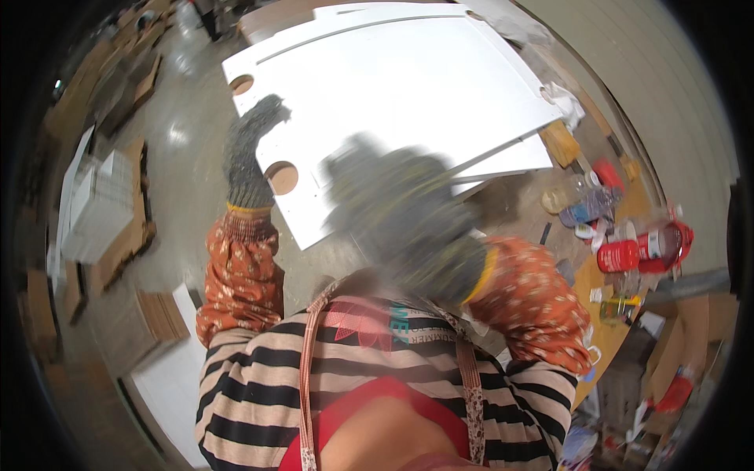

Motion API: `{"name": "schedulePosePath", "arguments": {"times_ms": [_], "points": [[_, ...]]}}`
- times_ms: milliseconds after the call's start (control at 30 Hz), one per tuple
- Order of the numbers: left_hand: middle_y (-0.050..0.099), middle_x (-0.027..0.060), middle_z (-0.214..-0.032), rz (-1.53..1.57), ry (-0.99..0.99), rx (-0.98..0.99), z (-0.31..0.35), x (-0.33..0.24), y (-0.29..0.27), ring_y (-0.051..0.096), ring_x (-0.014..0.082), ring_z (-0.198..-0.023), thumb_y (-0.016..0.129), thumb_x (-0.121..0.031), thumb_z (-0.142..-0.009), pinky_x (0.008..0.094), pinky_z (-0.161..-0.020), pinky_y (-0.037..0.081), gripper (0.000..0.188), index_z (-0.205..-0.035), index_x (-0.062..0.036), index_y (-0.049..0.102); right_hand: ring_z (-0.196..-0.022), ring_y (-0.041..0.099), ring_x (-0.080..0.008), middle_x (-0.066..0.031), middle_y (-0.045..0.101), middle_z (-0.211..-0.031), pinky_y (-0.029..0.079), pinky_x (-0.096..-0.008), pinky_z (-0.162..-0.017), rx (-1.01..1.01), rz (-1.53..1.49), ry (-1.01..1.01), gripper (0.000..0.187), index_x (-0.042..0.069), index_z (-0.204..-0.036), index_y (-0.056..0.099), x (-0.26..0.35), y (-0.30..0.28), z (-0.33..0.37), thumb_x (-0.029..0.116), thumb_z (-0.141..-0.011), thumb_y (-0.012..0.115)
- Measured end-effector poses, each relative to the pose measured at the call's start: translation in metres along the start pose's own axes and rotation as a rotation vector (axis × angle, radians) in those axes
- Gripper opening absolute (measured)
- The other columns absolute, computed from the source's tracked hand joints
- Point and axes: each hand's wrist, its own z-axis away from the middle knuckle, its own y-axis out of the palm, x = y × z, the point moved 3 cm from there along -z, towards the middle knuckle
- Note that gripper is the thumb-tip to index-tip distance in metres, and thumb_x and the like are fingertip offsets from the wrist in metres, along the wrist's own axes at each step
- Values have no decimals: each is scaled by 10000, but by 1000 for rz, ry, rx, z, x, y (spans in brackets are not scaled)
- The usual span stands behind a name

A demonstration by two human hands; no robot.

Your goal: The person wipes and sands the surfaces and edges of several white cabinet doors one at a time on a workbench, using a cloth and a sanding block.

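A large white panel lies tilted in front of me, with round cutouts along its left edge and a long groove near its far side. My left hand, in a dark grey knitted glove, grips that left edge between two cutouts, its fingertips bent over the top face. Over the near part of the panel, my right hand wears the same kind of glove and is smeared by motion. Its fingers cannot be made out, nor whether anything is in them. Another white panel shows underneath at the near right.
Right of the panels, a bench holds several clear plastic bottles, red bottles and a yellow-brown block. A cardboard box stands at the lower right. Stacked white boards and a brown cardboard stack are at left.
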Motion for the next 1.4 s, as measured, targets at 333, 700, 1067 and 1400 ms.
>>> {"name": "schedulePosePath", "arguments": {"times_ms": [333,700,1067,1400], "points": [[583,188,-1238,110,-64,96,9,25,-4,555,301,-1168,649,-170,-762,402,-1020,412,492,-1191,60,577,-1111,563,-267,-100,608,-1193,462,-439,-905,97,260,250,254,87,-1088,629,-113,-18,34,183,-877,525],[568,166,-1287,-355,225,458,-37,41,-4,529,262,-1211,629,-94,-804,367,-1044,388,483,-1249,69,530,-1190,509,-319,-137,570,-1261,396,-432,-981,-118,523,810,389,68,-1242,574,-280,-30,129,228,-890,526],[600,149,-1131,-225,285,451,-50,-104,30,607,251,-956,632,-211,-884,389,-787,531,480,-1308,-45,485,-1168,538,-307,-129,589,-1253,415,-402,-992,-75,373,549,327,53,-1182,624,-251,-30,119,181,-884,591],[611,188,-1067,-276,20,467,-65,-34,8,602,343,-999,599,-96,-894,437,-847,506,311,-1195,-20,580,-1217,511,-300,-131,550,-1319,394,-436,-997,-150,256,105,351,83,-1212,621,-143,-32,113,255,-923,521]]}}
